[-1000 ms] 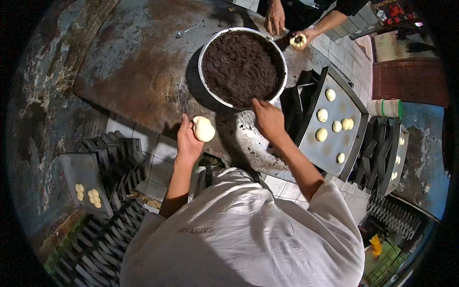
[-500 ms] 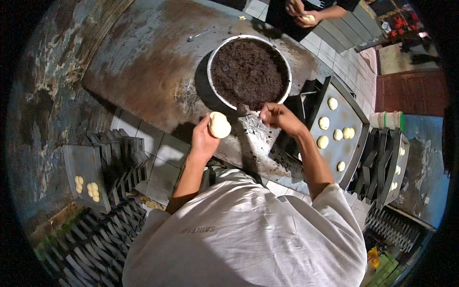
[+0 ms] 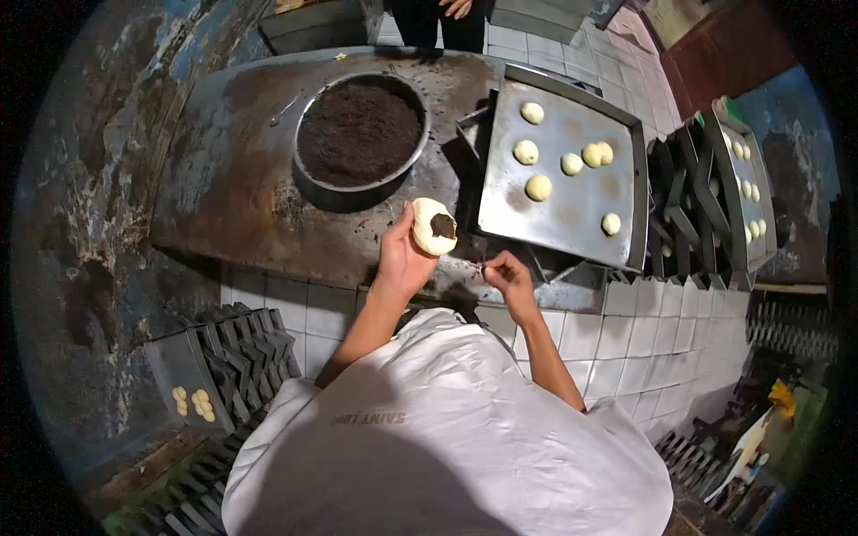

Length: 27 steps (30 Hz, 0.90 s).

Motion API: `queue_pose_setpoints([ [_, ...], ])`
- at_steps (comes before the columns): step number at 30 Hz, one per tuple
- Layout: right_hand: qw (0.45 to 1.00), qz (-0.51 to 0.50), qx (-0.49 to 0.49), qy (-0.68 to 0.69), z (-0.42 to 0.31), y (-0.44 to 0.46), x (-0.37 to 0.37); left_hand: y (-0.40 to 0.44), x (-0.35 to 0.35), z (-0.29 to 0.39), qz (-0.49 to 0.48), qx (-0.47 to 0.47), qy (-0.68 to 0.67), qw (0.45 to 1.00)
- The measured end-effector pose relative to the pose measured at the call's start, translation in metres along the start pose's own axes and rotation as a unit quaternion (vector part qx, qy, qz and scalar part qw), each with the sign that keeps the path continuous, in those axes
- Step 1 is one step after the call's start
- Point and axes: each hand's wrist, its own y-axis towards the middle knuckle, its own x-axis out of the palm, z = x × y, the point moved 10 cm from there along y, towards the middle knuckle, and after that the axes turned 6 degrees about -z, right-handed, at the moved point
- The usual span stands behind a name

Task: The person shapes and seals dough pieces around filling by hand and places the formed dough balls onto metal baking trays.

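My left hand [image 3: 404, 257] holds a round of pale dough [image 3: 424, 225] up off the table, fingers curled around its left side. A lump of dark crumbly filling [image 3: 442, 225] sits on the dough's right part. Just to the right, my right hand [image 3: 511, 281] is closed in a pinch, apart from the dough. Something thin and dark seems to show at its fingertips, too small to name. Beyond my left hand stands a wide metal bowl [image 3: 424, 147] full of the same dark filling.
On the right, a metal baking tray [image 3: 572, 219] holds several dough balls [image 3: 538, 188]. More stacked trays stand at far right and at lower left [image 3: 170, 357]. A small spoon [image 3: 286, 109] lies left of the bowl on the worn table [image 3: 223, 196]. Opposite stands a person [image 3: 442, 22].
Dark filling now lies on the dough that was plain. My right hand has drawn back from the bowl's rim. The view has turned toward the tray on the right.
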Motion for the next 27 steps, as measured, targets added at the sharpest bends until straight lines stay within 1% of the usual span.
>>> queue_pose_setpoints([
  [1, 0.998, -0.011, -0.025, 0.055, -0.026, -0.009, 0.002, -0.001, 0.004, -0.012, -0.003, -0.007, -0.003, 1.0],
  [2, 0.996, -0.033, 0.023, 0.083, -0.043, -0.018, 0.004, -0.002, 0.009, -0.023, -0.008, -0.015, -0.005, 1.0],
  [3, 0.996, -0.064, 0.009, 0.054, -0.059, -0.014, 0.013, -0.007, 0.018, -0.04, -0.024, -0.042, -0.027, 0.998],
  [4, 0.996, -0.088, -0.008, 0.029, -0.066, -0.018, 0.014, -0.012, 0.022, -0.062, -0.022, -0.057, -0.015, 0.998],
  [5, 0.988, -0.123, -0.03, 0.09, -0.048, -0.017, 0.009, -0.015, 0.029, -0.076, -0.038, -0.054, -0.012, 0.998],
  [6, 0.987, -0.121, -0.037, 0.096, -0.03, -0.02, 0.001, -0.017, 0.035, -0.081, -0.053, -0.049, -0.011, 0.997],
  [7, 0.993, -0.091, -0.005, 0.077, -0.007, -0.025, -0.015, -0.02, 0.028, -0.081, -0.018, -0.027, -0.004, 0.999],
  [8, 0.996, -0.066, 0.028, 0.056, 0.015, -0.029, -0.032, -0.022, 0.029, -0.082, -0.022, -0.019, 0.001, 1.0],
  [9, 0.991, -0.063, 0.092, 0.077, 0.044, -0.038, -0.044, -0.028, 0.025, -0.081, -0.015, -0.012, 0.012, 1.0],
  [10, 0.99, -0.07, 0.092, 0.081, 0.073, -0.042, -0.054, -0.034, 0.018, -0.079, -0.005, -0.007, 0.022, 1.0],
  [11, 0.995, -0.034, 0.086, -0.042, 0.105, -0.042, -0.076, -0.035, 0.012, -0.077, -0.034, 0.007, 0.015, 0.999],
  [12, 0.983, 0.004, 0.078, -0.166, 0.12, -0.042, -0.091, -0.038, 0.019, -0.077, -0.033, 0.009, 0.017, 0.999],
  [13, 0.983, 0.002, 0.078, -0.166, 0.123, -0.043, -0.092, -0.044, 0.029, -0.079, -0.018, 0.005, 0.019, 1.0],
  [14, 0.937, 0.04, 0.048, -0.343, 0.113, -0.04, -0.099, -0.048, 0.034, -0.082, -0.004, 0.0, 0.021, 1.0],
  [15, 0.858, 0.077, 0.015, -0.507, 0.1, -0.035, -0.1, -0.047, 0.028, -0.083, 0.01, 0.004, 0.03, 0.999],
  [16, 0.858, 0.076, 0.012, -0.507, 0.084, -0.031, -0.092, -0.049, 0.03, -0.085, 0.009, 0.006, 0.031, 0.999],
  [18, 0.881, 0.101, -0.091, -0.454, 0.023, -0.028, -0.062, -0.05, 0.034, -0.088, -0.004, -0.001, 0.023, 1.0],
  [19, 0.934, 0.079, -0.071, -0.341, -0.005, -0.026, -0.044, -0.048, 0.031, -0.088, -0.007, -0.004, 0.024, 1.0],
  [20, 0.972, 0.056, -0.049, -0.224, -0.028, -0.025, -0.025, -0.045, 0.025, -0.091, -0.027, -0.009, 0.015, 0.999],
  [21, 0.997, 0.001, -0.03, -0.07, -0.034, -0.017, -0.004, -0.044, 0.021, -0.094, -0.045, -0.015, 0.004, 0.999],
  [22, 0.995, -0.056, -0.01, 0.086, -0.039, -0.014, 0.014, -0.042, 0.018, -0.098, -0.047, -0.018, -0.001, 0.999],
  [23, 0.995, -0.054, -0.01, 0.082, -0.058, -0.02, 0.016, -0.039, 0.014, -0.096, -0.042, -0.005, 0.051, 0.998],
  [25, 0.966, -0.134, 0.108, 0.195, -0.071, -0.03, 0.045, -0.044, 0.024, -0.082, -0.04, 0.028, 0.129, 0.99],
  [26, 0.967, -0.136, 0.105, 0.19, -0.071, -0.028, 0.046, -0.047, 0.027, -0.074, -0.045, 0.031, 0.128, 0.99],
  [27, 0.986, -0.15, 0.045, 0.063, -0.084, -0.029, 0.044, -0.051, 0.024, -0.063, -0.013, 0.035, 0.277, 0.96],
])
